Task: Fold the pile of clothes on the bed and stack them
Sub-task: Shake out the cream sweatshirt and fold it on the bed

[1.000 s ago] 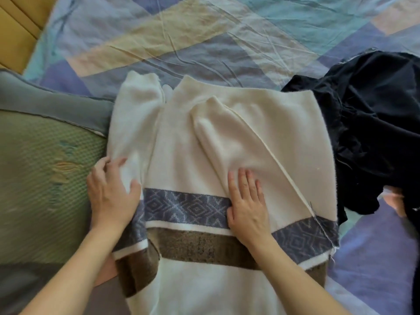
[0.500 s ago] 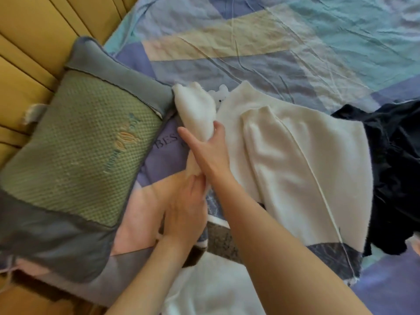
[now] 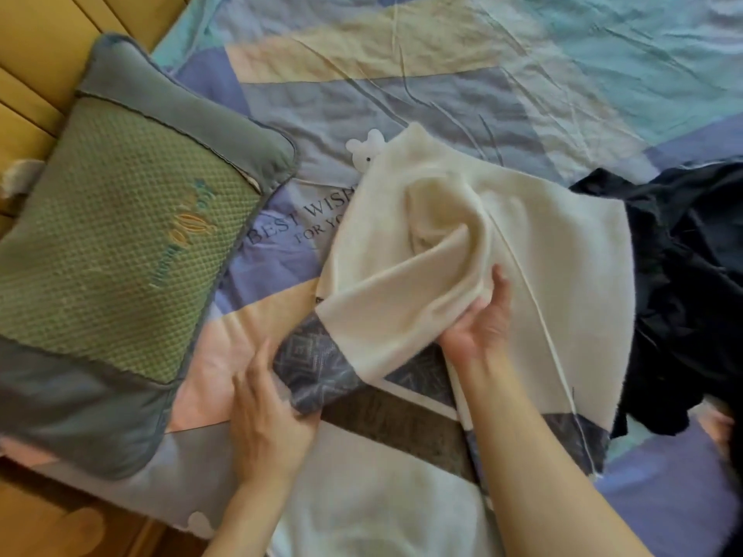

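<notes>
Since a second ago the right hand (image 3: 478,319) has gripped the sleeve (image 3: 402,299) across the sweater (image 3: 563,275), left hand (image 3: 269,408) pinching its fold, so folding advances.

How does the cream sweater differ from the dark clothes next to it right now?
The cream sweater is pale with patterned bands; the dark clothes are plain navy-black. The sweater lies spread and part-folded, gripped by the left hand and right hand; the dark clothes sit crumpled and untouched. Both lie on the bed.

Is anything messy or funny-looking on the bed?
Yes. The black clothes lie crumpled in a heap right of the cream sweater, unfolded. A small white bear-shaped thing peeks out from under the sweater's top edge.
</notes>
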